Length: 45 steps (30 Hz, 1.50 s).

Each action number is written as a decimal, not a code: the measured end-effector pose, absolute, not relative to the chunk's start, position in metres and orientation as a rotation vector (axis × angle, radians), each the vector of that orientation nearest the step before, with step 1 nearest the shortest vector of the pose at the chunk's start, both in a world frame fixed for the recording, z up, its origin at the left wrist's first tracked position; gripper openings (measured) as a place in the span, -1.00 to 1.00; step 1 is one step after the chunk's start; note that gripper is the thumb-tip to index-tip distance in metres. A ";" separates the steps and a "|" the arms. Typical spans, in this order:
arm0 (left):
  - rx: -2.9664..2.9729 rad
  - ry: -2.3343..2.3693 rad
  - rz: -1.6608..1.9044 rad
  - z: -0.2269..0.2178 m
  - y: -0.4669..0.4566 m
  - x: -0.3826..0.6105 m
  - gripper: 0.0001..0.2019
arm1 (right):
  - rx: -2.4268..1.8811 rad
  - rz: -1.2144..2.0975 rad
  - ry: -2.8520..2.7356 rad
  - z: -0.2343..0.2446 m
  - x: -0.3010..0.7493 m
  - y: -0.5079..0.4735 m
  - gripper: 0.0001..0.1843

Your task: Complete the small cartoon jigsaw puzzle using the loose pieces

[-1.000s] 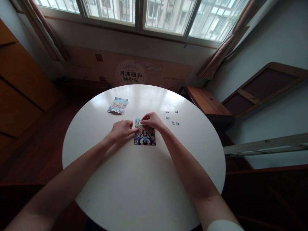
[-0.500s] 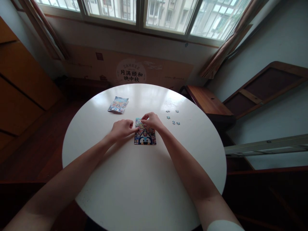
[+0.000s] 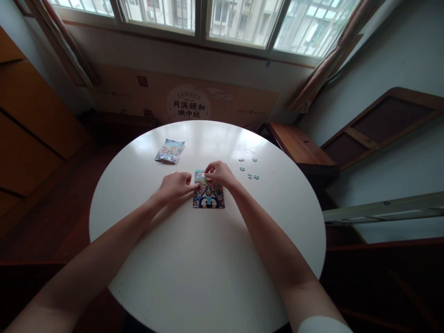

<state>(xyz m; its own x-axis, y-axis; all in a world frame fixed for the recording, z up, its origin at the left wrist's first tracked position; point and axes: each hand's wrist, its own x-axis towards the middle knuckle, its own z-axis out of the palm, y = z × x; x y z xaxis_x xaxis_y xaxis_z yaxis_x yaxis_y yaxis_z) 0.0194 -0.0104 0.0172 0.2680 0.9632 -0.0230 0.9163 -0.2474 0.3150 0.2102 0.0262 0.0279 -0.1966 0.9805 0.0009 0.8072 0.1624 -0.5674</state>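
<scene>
A small rectangular jigsaw puzzle (image 3: 210,202) lies flat on the white table, its picture crowded and colourful with a blue dog face along the near edge. My left hand (image 3: 176,185) is closed with its fingers curled, and one outstretched digit presses on the puzzle's left edge. Over the puzzle's upper part, my right hand (image 3: 219,173) pinches thumb and finger together on what looks like a small puzzle piece, mostly hidden by the fingertips. Several loose puzzle pieces (image 3: 242,169) lie apart from each other to the right of that hand.
A crinkled printed packet (image 3: 169,151) rests at the back left of the round white table (image 3: 194,268). Beyond the table are a window wall with a printed cardboard panel (image 3: 222,92) and a wooden desk (image 3: 300,143) at the right.
My right hand has shifted slightly to the right across the puzzle's upper part, its fingers still pinched. My left hand stays at the left edge.
</scene>
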 end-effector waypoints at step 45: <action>2.230 1.751 0.256 0.022 -0.013 0.022 -0.51 | -2.263 0.068 -1.314 -0.009 0.392 0.011 -0.73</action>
